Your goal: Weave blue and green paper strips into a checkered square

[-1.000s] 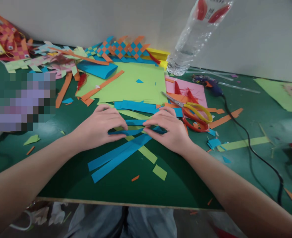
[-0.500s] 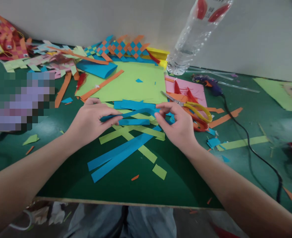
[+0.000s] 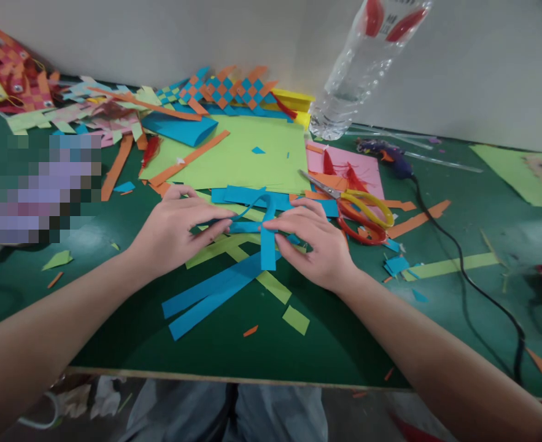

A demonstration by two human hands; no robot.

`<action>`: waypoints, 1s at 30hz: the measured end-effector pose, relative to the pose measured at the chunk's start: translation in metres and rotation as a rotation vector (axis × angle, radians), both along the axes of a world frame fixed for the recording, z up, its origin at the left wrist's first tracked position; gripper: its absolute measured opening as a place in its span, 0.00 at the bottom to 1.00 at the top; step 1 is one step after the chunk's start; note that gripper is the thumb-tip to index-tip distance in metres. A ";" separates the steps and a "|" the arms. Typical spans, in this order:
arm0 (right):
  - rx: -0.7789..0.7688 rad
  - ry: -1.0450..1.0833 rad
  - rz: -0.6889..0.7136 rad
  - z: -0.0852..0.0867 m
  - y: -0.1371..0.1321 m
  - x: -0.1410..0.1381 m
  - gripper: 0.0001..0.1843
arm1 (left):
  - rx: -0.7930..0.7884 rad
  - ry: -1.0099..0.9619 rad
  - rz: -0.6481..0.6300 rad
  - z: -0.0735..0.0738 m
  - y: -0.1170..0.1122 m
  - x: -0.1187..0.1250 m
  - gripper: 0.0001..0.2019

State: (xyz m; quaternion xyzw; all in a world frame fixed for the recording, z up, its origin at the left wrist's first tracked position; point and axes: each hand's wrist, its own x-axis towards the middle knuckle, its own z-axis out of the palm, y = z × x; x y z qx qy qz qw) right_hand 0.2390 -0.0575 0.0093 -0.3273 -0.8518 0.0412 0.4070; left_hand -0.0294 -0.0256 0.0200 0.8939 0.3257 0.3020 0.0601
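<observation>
At the middle of the table, left of the scissors, our left hand pinches the left part of a looped blue strip, while our right hand's fingers pinch it above the end pointing toward us. To bend it evenly, we should keep its edges aligned and press lightly.

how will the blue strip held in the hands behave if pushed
The blue strip likely flexes easily: it arches between left hand and right hand. Its rounded bend suggests some spring; its thin edge, probably little weight.
</observation>
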 end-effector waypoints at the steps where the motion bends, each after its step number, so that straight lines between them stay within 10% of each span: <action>1: 0.015 -0.002 -0.006 -0.001 0.001 0.000 0.11 | -0.002 -0.002 -0.006 0.000 0.000 0.000 0.14; 15: 0.142 -0.156 -0.047 0.000 0.000 -0.002 0.08 | 0.024 0.014 -0.219 -0.006 -0.004 0.004 0.14; 30: 0.101 -0.094 -0.114 0.000 -0.001 -0.003 0.06 | 0.078 0.019 -0.166 -0.004 -0.001 0.003 0.12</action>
